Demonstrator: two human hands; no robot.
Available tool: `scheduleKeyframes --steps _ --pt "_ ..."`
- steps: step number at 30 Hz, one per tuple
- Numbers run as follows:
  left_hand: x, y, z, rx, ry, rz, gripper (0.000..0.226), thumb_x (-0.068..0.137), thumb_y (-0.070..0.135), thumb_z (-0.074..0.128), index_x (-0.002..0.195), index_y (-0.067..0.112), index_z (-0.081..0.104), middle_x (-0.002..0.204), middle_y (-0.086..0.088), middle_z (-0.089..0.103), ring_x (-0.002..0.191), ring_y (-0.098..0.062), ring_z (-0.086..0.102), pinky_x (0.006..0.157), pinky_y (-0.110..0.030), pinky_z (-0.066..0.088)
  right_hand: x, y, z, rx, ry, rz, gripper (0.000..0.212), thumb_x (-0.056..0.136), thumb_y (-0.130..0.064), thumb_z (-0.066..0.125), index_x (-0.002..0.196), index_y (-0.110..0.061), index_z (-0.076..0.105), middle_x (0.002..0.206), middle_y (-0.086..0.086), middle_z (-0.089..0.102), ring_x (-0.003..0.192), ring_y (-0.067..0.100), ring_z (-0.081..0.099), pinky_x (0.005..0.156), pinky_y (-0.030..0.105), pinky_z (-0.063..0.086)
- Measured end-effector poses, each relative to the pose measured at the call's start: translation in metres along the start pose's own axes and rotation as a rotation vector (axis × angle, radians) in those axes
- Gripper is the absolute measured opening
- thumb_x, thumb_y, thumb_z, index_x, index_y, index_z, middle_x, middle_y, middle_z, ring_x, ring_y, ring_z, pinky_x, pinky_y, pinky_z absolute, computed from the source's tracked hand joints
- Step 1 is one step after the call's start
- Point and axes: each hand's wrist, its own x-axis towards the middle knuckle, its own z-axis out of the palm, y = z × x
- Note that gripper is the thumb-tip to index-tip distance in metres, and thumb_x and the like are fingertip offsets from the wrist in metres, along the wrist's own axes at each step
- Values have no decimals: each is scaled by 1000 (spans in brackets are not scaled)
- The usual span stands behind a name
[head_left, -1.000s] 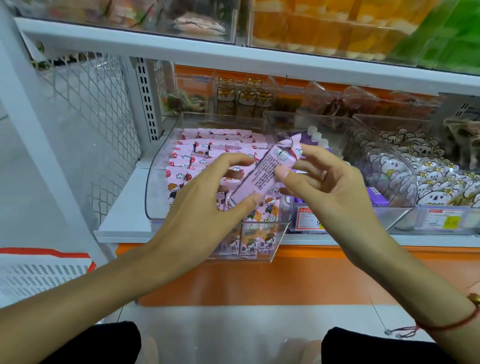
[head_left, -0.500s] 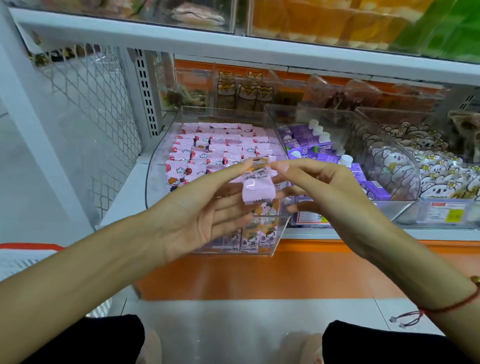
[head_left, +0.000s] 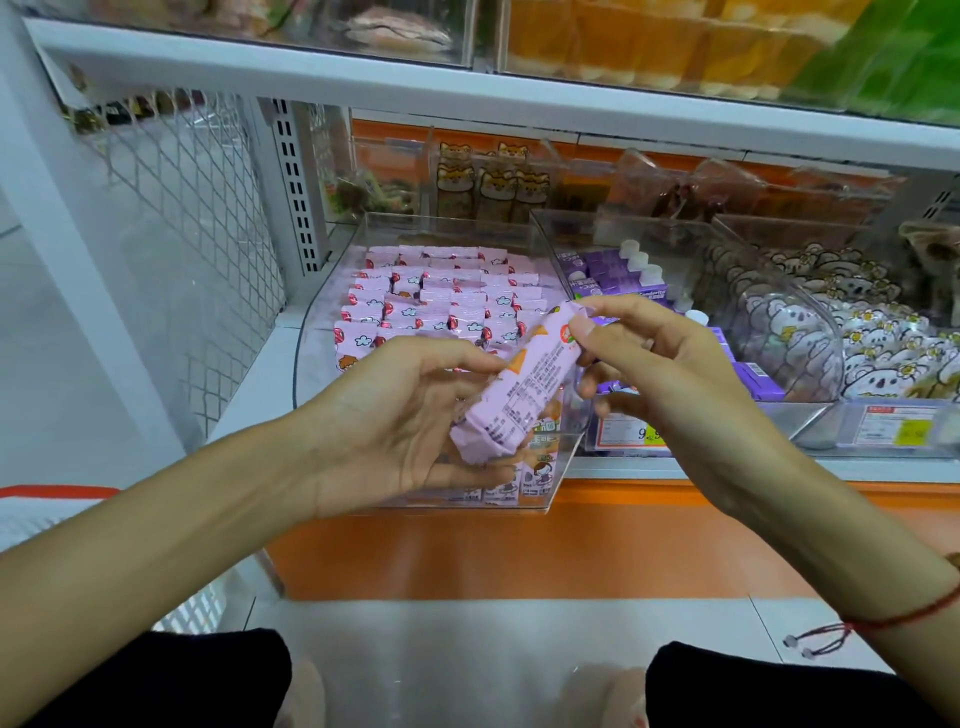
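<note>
The pink packet (head_left: 519, 400) is up in the air by the clear bin (head_left: 300, 364) — the left hand (head_left: 410, 421) is holding its low end, the right hand (head_left: 665, 374) is pinching its top. A soft grip is working best (no squashing).

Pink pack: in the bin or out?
Out. Left hand and right hand hold the pack tilted, in front of the bin.
</note>
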Motion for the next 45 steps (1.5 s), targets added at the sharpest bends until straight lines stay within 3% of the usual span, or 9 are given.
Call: scheduleKeyframes --steps 4,8,11,19,25,33,38,42,45 --pt "-2 -8 -6 40 77 189 44 62 27 65 102 8 69 94 -2 73 75 -15 70 71 -32 59 0 -1 1 22 -63 -14 31 78 -38 64 107 -28 66 78 -8 70 61 9 63 56 19 51" --pt "2 -13 -6 207 267 474 40 62 29 75 101 26 66 94 10 75 88 -5 71 76 -15 55 -3 2 3 -56 -158 -78 44 71 -47 61 114 -42 58 92 -18 71 86 0 67 72 15 54" --pt "4 -15 -6 166 338 607 33 72 24 73 103 27 61 96 11 75 89 -4 71 74 -11 53 -4 5 7 -109 -198 -98 55 77 -39 60 130 -30 51 113 -7 67 103 4 63 90 17 49" --pt "2 -1 -17 293 444 724 52 74 18 76 119 24 53 114 12 65 96 -3 68 79 -20 57 -5 6 16 -268 -107 -245 26 89 -22 61 113 -34 58 112 1 64 103 12 59 89 42 51" --pt "-12 19 -43 393 353 758 46 61 32 76 106 31 65 100 14 72 93 -8 71 84 -22 56 4 7 25 -286 -95 -284 28 89 -21 63 114 -34 61 109 -5 66 100 7 61 85 40 53" --pt "-4 33 -79 418 794 1071 31 74 17 73 99 29 59 95 16 67 87 1 65 81 -15 50 18 26 48 -843 -87 -419 55 92 -36 56 141 -25 36 139 -6 45 125 10 43 97 28 37" --pt "19 44 -98 741 759 1022 38 80 2 73 103 27 56 100 23 60 94 10 61 76 -11 52 20 33 56 -1166 -260 -483 46 100 -36 36 142 -17 39 145 -1 41 133 14 31 108 21 17" --pt "29 50 -112 880 713 927 39 77 11 78 105 30 60 101 18 64 99 -7 65 88 -35 56 20 34 55 -1195 -279 -495 45 101 -35 34 141 -16 41 142 -1 45 130 15 33 107 21 16" --pt "29 57 -119 1014 629 837 40 77 7 76 104 31 59 101 12 65 98 -11 65 87 -36 55 20 34 55 -1208 -284 -489 44 101 -34 34 141 -16 42 141 -1 46 130 15 35 107 22 18"
